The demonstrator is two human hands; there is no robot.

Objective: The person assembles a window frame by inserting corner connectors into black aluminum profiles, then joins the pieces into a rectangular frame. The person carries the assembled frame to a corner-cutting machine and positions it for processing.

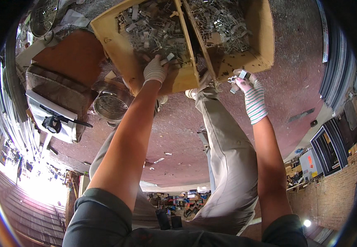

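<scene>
My left hand (155,71), in a striped knit glove, reaches into the near end of the left yellowish box (116,52). A short metal profile piece (167,58) sits between its thumb and fingers, just above a heap of similar cut pieces (149,34). To the right, my right hand (250,85), also gloved, grips several small metal profile pieces (242,74) beside the near corner of a cardboard box (263,46). Tangled thin metal clips or profile pieces (225,27) fill much of that box.
A wooden strip (200,40) runs between the boxes. Left of me are a round metal pan (110,106) and a stool-like block (58,83) bearing paper and a black tool (52,123). Long profiles (340,61) lie at the right. My legs straddle the reddish floor (172,139).
</scene>
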